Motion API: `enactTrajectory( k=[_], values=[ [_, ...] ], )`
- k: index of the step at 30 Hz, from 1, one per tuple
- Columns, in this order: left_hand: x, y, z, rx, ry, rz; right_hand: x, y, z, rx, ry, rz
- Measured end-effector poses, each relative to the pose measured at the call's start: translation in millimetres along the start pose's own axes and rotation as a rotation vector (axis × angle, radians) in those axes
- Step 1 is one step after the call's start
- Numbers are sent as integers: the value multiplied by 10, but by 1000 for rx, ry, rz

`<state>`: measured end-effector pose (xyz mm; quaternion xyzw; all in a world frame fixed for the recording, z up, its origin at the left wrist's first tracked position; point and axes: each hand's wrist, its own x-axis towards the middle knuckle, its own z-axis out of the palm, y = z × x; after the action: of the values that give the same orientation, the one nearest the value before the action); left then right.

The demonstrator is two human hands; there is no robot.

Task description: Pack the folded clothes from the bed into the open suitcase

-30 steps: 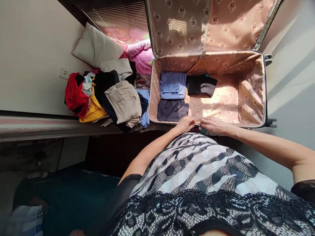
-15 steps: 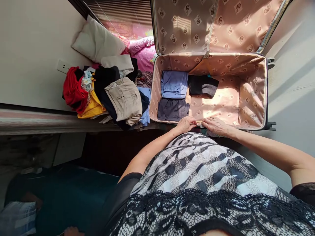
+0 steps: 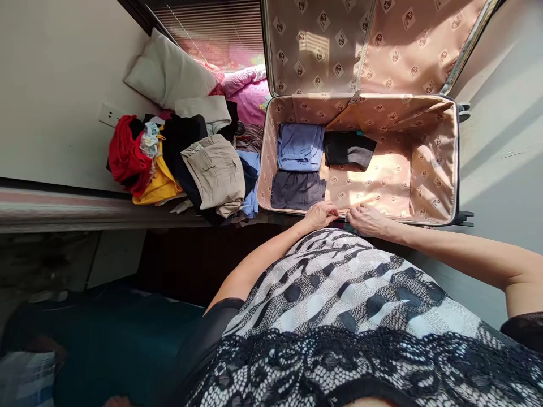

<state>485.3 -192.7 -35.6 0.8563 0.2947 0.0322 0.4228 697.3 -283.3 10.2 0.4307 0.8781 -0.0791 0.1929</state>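
An open suitcase (image 3: 432,169) with a patterned beige lining lies in front of me, lid (image 3: 360,45) raised. Inside at the left lie a folded blue garment (image 3: 300,147), a dark grey one (image 3: 297,190) and a black one (image 3: 348,150). My left hand (image 3: 321,215) and my right hand (image 3: 365,219) rest side by side at the near rim, fingers curled on a small dark piece of cloth between them that my body mostly hides.
A heap of clothes sits left of the suitcase: red (image 3: 124,155), yellow (image 3: 160,185), black, and folded beige trousers (image 3: 217,172). A white pillow (image 3: 169,73) and pink bedding (image 3: 246,90) lie behind. A wall with a socket (image 3: 108,115) is at the left.
Both hands stay at the near rim; the right hand's fingers have curled in more. The view has shifted slightly.
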Motion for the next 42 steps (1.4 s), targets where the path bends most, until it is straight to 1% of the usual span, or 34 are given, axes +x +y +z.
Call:
enactTrajectory(
  k=[3,5,7,12,16,19,22,25,27,30,32,34,36,38,40,42],
  values=[
    [6,1,-1,-2,-8,4,88,-109,-148,-33,-84,21],
    [7,1,-1,-7,-8,6,111,-125,-161,-28,-109,28],
    [7,3,0,-11,-3,1,98,-72,-105,-3,-91,10],
    [-1,10,-12,-45,9,24,-14,205,119,68,20,-125],
    [2,0,-30,-108,16,40,-46,307,165,115,49,-145],
    [11,-8,-36,-140,17,38,-50,308,142,188,53,-135],
    [9,-5,-37,-170,36,43,-80,314,106,249,44,-97],
    [-20,18,-59,-201,102,53,-134,339,47,292,43,-38],
    [-71,48,-105,-221,163,58,-162,364,-9,312,63,22],
    [-222,107,-257,-228,269,69,-145,428,-92,325,84,145],
    [-383,136,-421,-204,360,80,-65,487,-132,351,126,211],
    [-592,135,-630,-154,477,84,83,537,-170,416,215,229],
    [-834,80,-863,-91,616,54,300,557,-230,525,317,206],
    [-1082,-36,-1095,-37,758,-39,582,533,-341,679,389,173],
    [-1306,-200,-1296,2,887,-193,922,467,-519,866,427,155],
    [-1488,-377,-1443,45,978,-371,1308,374,-758,1069,437,155]
  ],
)
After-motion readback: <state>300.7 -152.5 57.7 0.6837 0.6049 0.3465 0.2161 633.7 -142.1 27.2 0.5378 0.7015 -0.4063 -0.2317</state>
